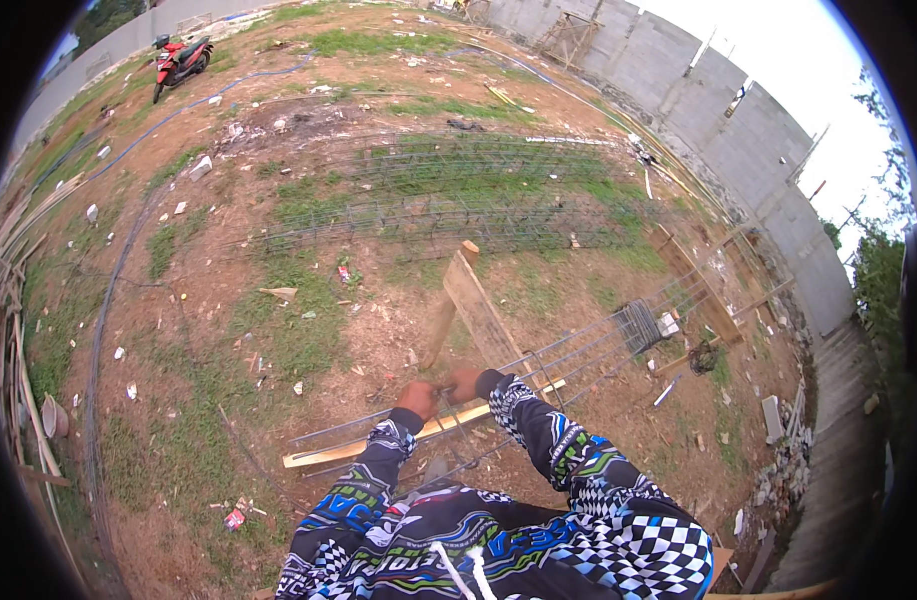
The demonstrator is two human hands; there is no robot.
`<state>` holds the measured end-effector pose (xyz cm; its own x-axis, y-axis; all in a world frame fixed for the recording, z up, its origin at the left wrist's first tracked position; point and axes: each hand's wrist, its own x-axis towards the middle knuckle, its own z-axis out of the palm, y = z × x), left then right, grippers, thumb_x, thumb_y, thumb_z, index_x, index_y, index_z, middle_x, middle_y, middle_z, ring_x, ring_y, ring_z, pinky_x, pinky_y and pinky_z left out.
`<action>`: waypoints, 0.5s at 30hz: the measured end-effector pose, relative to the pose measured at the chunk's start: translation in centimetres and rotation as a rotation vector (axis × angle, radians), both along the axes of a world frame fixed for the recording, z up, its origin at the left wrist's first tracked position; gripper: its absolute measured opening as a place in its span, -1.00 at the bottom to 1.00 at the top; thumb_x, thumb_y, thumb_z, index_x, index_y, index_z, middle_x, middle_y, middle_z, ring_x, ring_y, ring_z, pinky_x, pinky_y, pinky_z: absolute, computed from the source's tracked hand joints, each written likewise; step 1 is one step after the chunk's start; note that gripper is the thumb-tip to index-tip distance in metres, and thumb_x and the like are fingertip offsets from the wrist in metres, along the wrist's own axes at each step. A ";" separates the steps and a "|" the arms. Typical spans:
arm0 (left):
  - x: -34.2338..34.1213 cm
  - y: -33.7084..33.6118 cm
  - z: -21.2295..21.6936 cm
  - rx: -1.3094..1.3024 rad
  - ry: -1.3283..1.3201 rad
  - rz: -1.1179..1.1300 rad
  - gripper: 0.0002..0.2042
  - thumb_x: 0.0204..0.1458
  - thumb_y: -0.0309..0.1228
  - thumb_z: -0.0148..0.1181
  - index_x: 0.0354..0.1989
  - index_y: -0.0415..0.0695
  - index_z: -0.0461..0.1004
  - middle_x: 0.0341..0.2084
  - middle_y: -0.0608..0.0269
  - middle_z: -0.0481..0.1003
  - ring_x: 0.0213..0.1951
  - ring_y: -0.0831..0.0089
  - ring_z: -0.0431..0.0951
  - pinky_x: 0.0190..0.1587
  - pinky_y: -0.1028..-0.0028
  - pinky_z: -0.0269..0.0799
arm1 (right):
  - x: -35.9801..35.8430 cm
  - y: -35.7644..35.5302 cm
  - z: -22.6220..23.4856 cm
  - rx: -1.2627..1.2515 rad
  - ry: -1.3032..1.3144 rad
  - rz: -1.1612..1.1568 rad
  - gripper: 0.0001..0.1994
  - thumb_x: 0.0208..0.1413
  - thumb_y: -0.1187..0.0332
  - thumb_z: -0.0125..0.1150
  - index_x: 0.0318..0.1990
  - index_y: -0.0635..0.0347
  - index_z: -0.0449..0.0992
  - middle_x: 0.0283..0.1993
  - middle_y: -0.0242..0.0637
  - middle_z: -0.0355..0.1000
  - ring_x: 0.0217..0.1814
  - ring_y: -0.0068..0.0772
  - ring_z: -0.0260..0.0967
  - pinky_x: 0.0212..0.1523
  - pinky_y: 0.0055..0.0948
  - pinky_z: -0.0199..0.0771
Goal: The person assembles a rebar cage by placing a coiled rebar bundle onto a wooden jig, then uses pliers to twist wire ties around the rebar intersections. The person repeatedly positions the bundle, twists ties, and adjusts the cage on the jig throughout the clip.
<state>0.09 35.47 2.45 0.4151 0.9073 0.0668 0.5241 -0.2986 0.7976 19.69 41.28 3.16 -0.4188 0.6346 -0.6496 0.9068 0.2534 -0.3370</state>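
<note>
A long rebar cage [578,350] lies across a wooden trestle, running from in front of me toward the right. My left hand [416,398] and my right hand [465,383] are close together on the near end of its upper bars, both with fingers curled around the steel. Whether a small tool or wire is also in the fingers is too small to tell. Several stirrups [638,325] are bunched together further along the cage. A pale wooden batten [368,445] lies under the bars just below my hands. Both forearms wear patterned, chequered sleeves.
A slanted plank [478,305] rises just beyond my hands. Finished rebar cages [448,200] lie on the grass and dirt behind it. Long loose bars [103,330] curve along the left. A red motorbike [178,60] stands far left; a grey block wall [728,120] runs along the right.
</note>
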 end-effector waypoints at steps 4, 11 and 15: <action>0.4 -0.4 1.2 0.020 0.055 0.028 -0.69 -0.17 -0.52 0.15 -0.18 -0.14 0.61 -0.38 -0.17 0.55 -0.27 -0.07 0.58 -0.17 0.18 0.50 | 1.7 0.8 -1.8 -0.078 0.132 0.008 -0.53 -0.18 0.15 0.25 -0.08 0.19 0.57 -0.21 -0.02 0.54 -0.13 -0.06 0.46 -0.09 -0.18 0.40; 0.6 -0.2 0.9 0.006 0.064 0.027 -0.69 -0.18 -0.52 0.16 -0.19 -0.08 0.62 -0.39 -0.19 0.54 -0.28 -0.08 0.57 -0.16 0.17 0.50 | 3.5 -1.3 -2.8 0.199 0.369 0.142 -0.49 -0.24 0.37 0.25 0.01 0.15 0.47 -0.14 -0.07 0.50 -0.04 0.03 0.42 -0.06 -0.13 0.42; 0.0 -0.4 0.3 0.042 -0.001 0.052 -0.70 -0.18 -0.51 0.16 -0.19 -0.13 0.61 -0.39 -0.18 0.55 -0.29 -0.08 0.57 -0.16 0.16 0.50 | 1.9 -4.1 2.1 0.643 0.313 0.112 -0.55 -0.17 0.37 0.24 -0.01 0.17 0.48 -0.11 -0.06 0.49 0.00 0.05 0.36 -0.01 -0.13 0.40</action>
<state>0.12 35.04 2.72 0.3674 0.9240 0.1060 0.5391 -0.3044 0.7853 21.60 37.13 5.28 -0.6091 0.7931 -0.0016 0.7492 0.5747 -0.3294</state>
